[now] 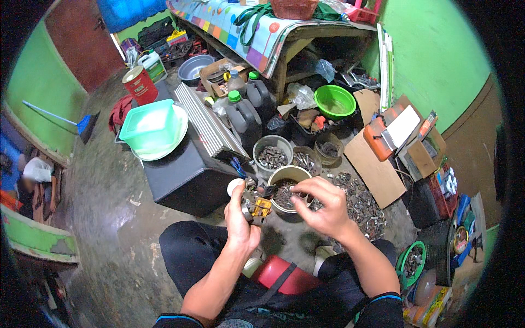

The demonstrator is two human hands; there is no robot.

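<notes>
My left hand (240, 221) is closed around a small grey metal mechanical part (248, 209), its exact kind unclear. A round white piece (235, 187) shows at the top of that hand, and a yellow piece (262, 207) lies just beyond the part. My right hand (324, 206) hovers at the right side of a cream tub (291, 171) of small metal hardware. Its thumb and forefinger are bent toward each other in a pinch; anything between them is too small to make out. Behind stands a grey tub (273, 141) of bolts.
Loose bolts and screws (366, 210) cover the floor at right, beside a cardboard sheet (374, 164). A black box (180, 177) stands at left, bearing a mint plastic container (150, 128). Dark jerrycans (243, 120) and a green basin (334, 102) are farther back, near a table (262, 41).
</notes>
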